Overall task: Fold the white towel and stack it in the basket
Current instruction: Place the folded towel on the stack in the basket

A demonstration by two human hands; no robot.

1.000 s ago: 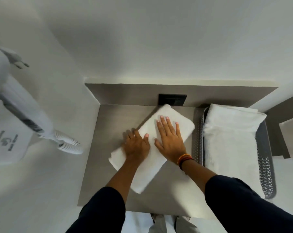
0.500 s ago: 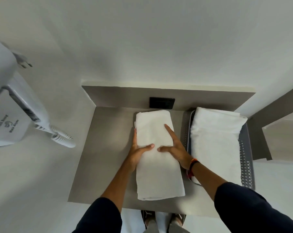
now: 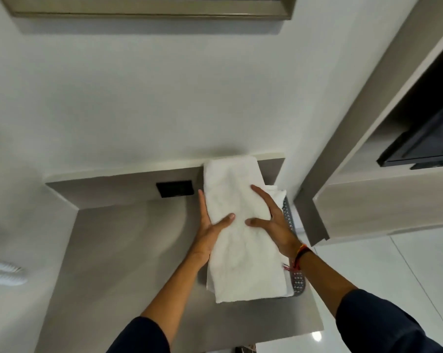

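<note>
The folded white towel (image 3: 237, 238) is a long rectangle held above the grey perforated basket (image 3: 290, 220) at the right end of the shelf. My left hand (image 3: 210, 228) grips its left edge, thumb on top. My right hand (image 3: 268, 217) grips its right edge, thumb on top and fingers spread along the side. Most of the basket is hidden under the towel; only its right rim and front corner show. Another white towel (image 3: 276, 196) lying in the basket peeks out beneath.
The grey shelf (image 3: 128, 250) runs left of the basket, with a black wall socket (image 3: 174, 189) on its back panel. A white coiled cord (image 3: 1, 272) hangs at the left edge. A cabinet (image 3: 368, 200) with a dark appliance stands close on the right.
The towel lay flat on the shelf left of the basket; both hands have since gripped its sides, lifted it and carried it right, over the basket. The camera has tilted up.
</note>
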